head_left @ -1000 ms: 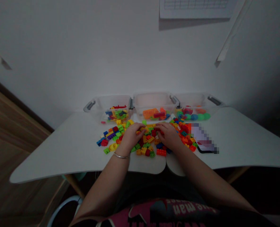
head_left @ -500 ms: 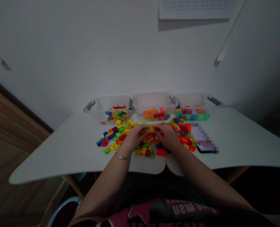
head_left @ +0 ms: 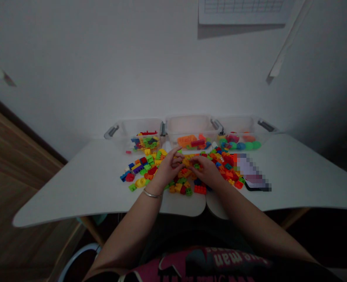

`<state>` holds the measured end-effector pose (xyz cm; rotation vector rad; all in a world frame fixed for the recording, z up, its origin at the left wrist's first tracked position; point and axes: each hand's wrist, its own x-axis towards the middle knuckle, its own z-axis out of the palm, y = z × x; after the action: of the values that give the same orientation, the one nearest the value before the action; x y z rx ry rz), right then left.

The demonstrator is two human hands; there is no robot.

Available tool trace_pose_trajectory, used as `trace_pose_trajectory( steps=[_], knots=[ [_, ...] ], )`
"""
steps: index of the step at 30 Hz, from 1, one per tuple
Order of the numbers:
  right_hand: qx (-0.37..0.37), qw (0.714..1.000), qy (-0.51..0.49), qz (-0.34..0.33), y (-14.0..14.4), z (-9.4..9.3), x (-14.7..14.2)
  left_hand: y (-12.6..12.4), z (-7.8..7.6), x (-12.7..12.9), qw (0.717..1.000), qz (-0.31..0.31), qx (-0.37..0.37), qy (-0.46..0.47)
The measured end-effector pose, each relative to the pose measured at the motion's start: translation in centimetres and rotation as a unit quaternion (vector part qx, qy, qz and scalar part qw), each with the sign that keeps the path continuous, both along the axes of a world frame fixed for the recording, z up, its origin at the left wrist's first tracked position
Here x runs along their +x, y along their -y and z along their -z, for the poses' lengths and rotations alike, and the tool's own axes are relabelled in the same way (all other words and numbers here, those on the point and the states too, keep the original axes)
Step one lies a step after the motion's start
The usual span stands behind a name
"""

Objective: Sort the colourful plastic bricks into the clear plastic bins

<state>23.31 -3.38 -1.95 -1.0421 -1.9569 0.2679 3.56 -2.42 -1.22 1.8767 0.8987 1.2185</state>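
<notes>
Both hands work over the middle of a pile of bricks (head_left: 185,170) on the white table (head_left: 88,184). The left hand (head_left: 169,168) has its fingers curled toward a yellow brick (head_left: 186,161) at the top of the pile, index lifted; the right hand (head_left: 207,170) meets it from the other side, fingertips at the same cluster. Whether either hand truly pinches a brick cannot be told, since the light is dim and the pieces are small.

To do this well, it seems best that each hand takes a single piece by its short sides, lifts it clear of its neighbours before turning it, and keeps the wrists low so loose bricks are not swept toward the table's near edge, where a red brick (head_left: 199,189) already lies close.

The bricks are small studded blocks in yellow, orange, red, green, blue and purple, scattered loosely, some stacked. Behind the pile stand three clear bins: the left bin (head_left: 123,131) holds mixed bricks, the middle bin (head_left: 187,127) orange pieces, the right bin (head_left: 243,127) round coloured shapes. A blurred flat object (head_left: 254,174) lies just right of the pile
</notes>
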Motion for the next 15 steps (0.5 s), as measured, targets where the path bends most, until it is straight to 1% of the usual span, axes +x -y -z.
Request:
trace_pose_trajectory(
  steps=[2,5,7,8,11,13,15],
  knots=[
    [0.013,0.999,-0.025,0.016,-0.2,-0.3,0.2,0.0,-0.2,-0.3,1.000,-0.019,0.018,-0.011],
    [0.034,0.995,-0.064,0.072,-0.8,-1.2,1.0,-0.1,-0.5,-0.9,0.991,-0.101,0.070,-0.056],
    [0.046,0.989,-0.078,0.115,-1.4,-2.1,1.9,-0.3,-0.6,-1.4,0.977,-0.156,0.100,-0.104],
    [0.056,0.986,-0.079,0.134,-1.8,-2.7,2.4,-0.4,-0.7,-1.6,0.970,-0.171,0.110,-0.132],
    [0.106,0.976,-0.068,0.180,-2.9,-4.6,4.0,-0.6,-1.0,-1.9,0.950,-0.183,0.132,-0.215],
    [0.134,0.972,-0.050,0.188,-3.8,-5.7,4.8,-0.4,-1.2,-2.0,0.933,-0.204,0.136,-0.264],
    [0.150,0.970,-0.024,0.189,-4.7,-6.6,5.3,-0.2,-1.5,-2.0,0.908,-0.262,0.120,-0.305]
  ],
)
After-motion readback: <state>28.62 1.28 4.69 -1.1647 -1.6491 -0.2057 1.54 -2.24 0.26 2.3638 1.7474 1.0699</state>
